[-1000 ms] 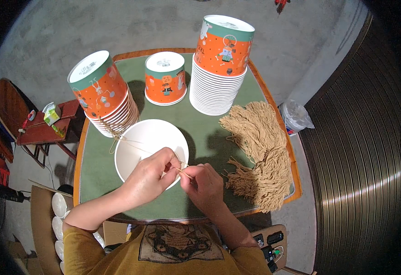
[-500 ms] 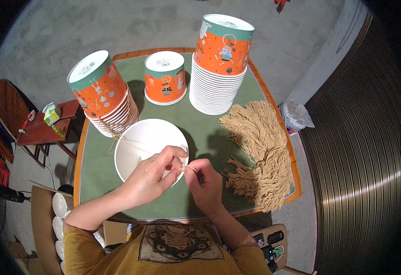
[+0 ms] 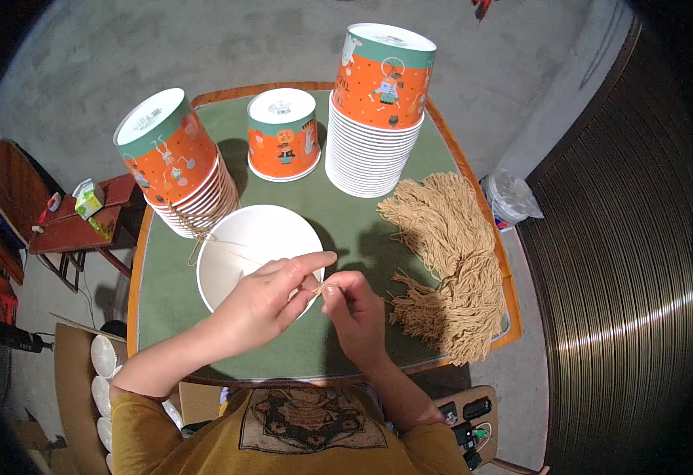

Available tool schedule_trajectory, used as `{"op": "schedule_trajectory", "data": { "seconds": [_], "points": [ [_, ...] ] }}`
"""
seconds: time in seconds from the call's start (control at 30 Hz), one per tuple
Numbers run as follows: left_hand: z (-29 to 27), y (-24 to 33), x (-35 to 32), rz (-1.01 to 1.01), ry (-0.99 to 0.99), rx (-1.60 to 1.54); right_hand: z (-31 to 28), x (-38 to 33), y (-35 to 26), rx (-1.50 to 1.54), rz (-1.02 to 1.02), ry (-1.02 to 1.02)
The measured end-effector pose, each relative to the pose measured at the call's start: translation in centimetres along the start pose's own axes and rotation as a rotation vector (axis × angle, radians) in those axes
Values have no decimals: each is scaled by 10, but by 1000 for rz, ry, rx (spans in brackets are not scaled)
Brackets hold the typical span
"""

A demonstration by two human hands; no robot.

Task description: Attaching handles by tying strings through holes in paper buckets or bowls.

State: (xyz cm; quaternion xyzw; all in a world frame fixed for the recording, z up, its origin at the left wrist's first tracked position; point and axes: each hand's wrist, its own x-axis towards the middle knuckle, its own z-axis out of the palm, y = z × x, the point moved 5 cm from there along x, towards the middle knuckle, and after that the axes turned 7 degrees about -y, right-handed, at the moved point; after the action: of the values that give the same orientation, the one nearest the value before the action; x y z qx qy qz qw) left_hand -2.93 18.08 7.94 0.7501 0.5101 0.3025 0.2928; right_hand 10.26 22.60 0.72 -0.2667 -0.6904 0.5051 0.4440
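Both hands have drawn closer together since the earlier frame, the fingertips now nearly touching over the bowl's point(image 3: 236, 237) near rim. Left of it a cup stack point(image 3: 178, 166) leans on the green surface point(image 3: 346, 229). The left hand point(image 3: 263, 301) pinches a thin string point(image 3: 220, 244) that runs back toward that stack — the right hand point(image 3: 354, 309) pinches what seems to be its other end. Right lies a yarn bundle point(image 3: 449, 261).

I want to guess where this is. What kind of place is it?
Probably a small home workshop for hand assembly: stacks of orange paper cups, a bundle of tan string on a green-topped table, bare concrete floor.
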Motion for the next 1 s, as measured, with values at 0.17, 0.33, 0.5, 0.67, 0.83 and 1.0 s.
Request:
{"op": "schedule_trajectory", "data": {
  "seconds": [0.17,0.33,0.5,0.67,0.83,1.0],
  "points": [
    [-1,4,1,146,75,165,0,2,1,25,31,-4],
    [-2,4,1,174,63,177,0,4,0,118,87,-58],
    [-3,-5,2,-21,-35,-76,0,1,7,159,71,6],
    [-3,-8,4,-29,-42,-165,-4,-4,-12,-366,-197,26],
    [-2,-6,6,-28,-41,-139,-4,-4,-20,-585,-334,-46],
    [-1,-6,7,-20,-40,-147,-6,-6,-17,-429,-288,-10]
  ]
}}
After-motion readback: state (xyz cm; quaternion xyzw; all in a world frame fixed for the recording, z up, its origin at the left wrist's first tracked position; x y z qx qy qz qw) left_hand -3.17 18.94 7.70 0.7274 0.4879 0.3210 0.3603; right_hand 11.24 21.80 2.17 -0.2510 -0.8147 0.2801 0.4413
